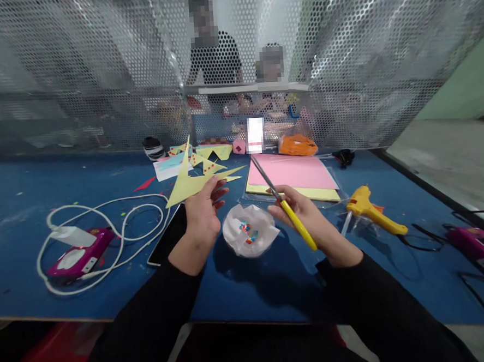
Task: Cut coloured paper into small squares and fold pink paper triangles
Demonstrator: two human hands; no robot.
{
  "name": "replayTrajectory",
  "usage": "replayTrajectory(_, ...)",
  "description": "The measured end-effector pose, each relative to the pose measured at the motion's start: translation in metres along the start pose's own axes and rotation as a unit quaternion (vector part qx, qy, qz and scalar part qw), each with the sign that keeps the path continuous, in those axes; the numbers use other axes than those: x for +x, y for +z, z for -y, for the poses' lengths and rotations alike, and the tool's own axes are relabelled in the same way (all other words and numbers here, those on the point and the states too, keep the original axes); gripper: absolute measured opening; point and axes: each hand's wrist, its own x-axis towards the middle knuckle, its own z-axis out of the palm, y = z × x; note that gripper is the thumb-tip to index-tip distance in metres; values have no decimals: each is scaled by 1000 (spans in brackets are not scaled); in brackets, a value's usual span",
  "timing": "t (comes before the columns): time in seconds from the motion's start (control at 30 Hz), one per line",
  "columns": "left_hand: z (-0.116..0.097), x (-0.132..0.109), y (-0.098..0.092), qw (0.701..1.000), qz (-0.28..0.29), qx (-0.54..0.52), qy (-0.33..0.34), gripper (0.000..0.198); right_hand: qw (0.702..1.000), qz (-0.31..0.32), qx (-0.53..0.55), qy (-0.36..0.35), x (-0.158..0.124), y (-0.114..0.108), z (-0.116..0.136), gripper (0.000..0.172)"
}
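Between the thumb and fingers of my left hand [205, 208] is a cut piece of yellow paper [184, 187] with long pointed ends. My right hand [299, 213] is closed round scissors with yellow handles [298, 225]; their blades point up and away from me and look closed. Below and between both hands sits a bowl lined with white paper [252, 246], holding a few small red and blue bits. Beyond my right hand lies a stack of pink and yellow paper sheets [294, 172]. A dark flat device [169, 237] is partly hidden under my left wrist.
A yellow glue gun [370, 211] lies at right, near a purple power strip [479, 248]. Another purple power strip [82, 256] and a looping white cable [124, 232] are at left. Yellow paper cutouts [211, 153] and an orange bundle [297, 145] lie before the perforated metal screen [107, 63]; two people are behind it.
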Motion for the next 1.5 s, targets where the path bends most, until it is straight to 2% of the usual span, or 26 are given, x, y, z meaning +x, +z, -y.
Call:
replayTrajectory(0.13, -4, 1, 16, 999, 14, -34, -6, 4, 997, 24, -67, -7, 6, -2, -3, 41)
replayTrajectory(0.27, -5, -4, 30, 998, 24, -60, -18, 5, 992, 37, -119, -12, 12, -1, -1, 44)
replayTrajectory(0.4, 0, -10, 36, 996, 26, -77, -30, 6, 988, 43, -147, -26, 16, 4, 1, 45)
replayTrajectory(0.67, 6, -12, 32, 994, 26, -94, -39, 4, 988, 47, -146, -32, 17, 15, -3, 42)
replayTrajectory(1.2, 11, -12, 29, 993, 40, -106, -43, 9, 993, 37, -112, -26, 15, 20, -1, 49)
replayTrajectory(1.5, 13, -10, 27, 993, 43, -103, -38, 7, 994, 35, -104, -16, 17, 22, -1, 46)
